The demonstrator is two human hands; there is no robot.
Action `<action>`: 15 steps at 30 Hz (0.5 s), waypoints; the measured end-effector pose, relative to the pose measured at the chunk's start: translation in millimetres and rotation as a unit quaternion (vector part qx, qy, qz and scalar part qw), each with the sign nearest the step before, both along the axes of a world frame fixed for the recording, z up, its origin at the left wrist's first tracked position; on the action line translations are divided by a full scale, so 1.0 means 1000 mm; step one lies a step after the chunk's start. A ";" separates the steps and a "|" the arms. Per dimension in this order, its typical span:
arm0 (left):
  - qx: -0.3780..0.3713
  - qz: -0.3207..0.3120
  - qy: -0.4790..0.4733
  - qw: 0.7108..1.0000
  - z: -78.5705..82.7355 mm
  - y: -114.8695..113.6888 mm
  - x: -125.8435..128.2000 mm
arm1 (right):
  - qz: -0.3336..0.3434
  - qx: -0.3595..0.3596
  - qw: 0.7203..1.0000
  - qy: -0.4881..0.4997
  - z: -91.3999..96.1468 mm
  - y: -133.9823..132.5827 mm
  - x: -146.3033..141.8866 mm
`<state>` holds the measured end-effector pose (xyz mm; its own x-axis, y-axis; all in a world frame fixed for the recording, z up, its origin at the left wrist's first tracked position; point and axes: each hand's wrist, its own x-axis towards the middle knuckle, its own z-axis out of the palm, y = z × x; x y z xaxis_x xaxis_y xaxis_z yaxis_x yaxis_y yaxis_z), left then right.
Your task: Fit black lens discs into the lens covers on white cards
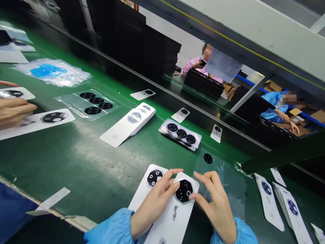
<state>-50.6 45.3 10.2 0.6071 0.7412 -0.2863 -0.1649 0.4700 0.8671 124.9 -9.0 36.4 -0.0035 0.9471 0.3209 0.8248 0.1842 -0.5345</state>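
Note:
A white phone back cover [175, 217] with a black octagonal camera piece [183, 190] lies on the green belt at the bottom centre. My left hand [154, 203] rests on its left edge, thumb tip touching the black piece, fingers curled. My right hand [215, 203] pinches the right rim of the same piece with thumb and forefinger. A second white cover [149, 184] with its own black piece lies under and to the left of it. Both my sleeves are blue.
On the belt [83, 159] are a stack of white covers [129, 123], film sheets carrying black round pieces [181, 134], [93, 103], a clear film [223, 176], and more covers at right [269, 203]. Another person's hand [14, 110] works at far left. Two people sit beyond the conveyor.

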 end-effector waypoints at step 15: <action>-0.078 0.003 -0.025 0.997 0.004 0.004 0.001 | -0.066 -0.177 0.857 0.479 -0.016 0.003 -0.006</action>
